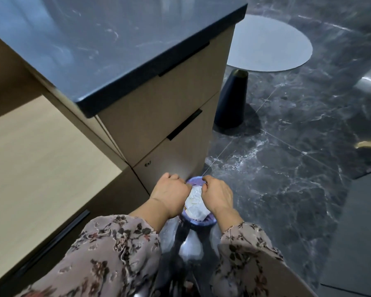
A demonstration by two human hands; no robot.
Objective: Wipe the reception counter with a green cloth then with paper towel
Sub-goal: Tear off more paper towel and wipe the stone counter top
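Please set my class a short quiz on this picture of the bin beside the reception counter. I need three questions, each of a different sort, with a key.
1. True or false: a green cloth lies on the reception counter.
2. What lies inside the bin?
A. crumpled white paper
B. a green cloth
C. a bottle
3. Fill in: the left hand and the right hand each pinch the purple liner at its ____.

Key: 1 false; 2 A; 3 rim.
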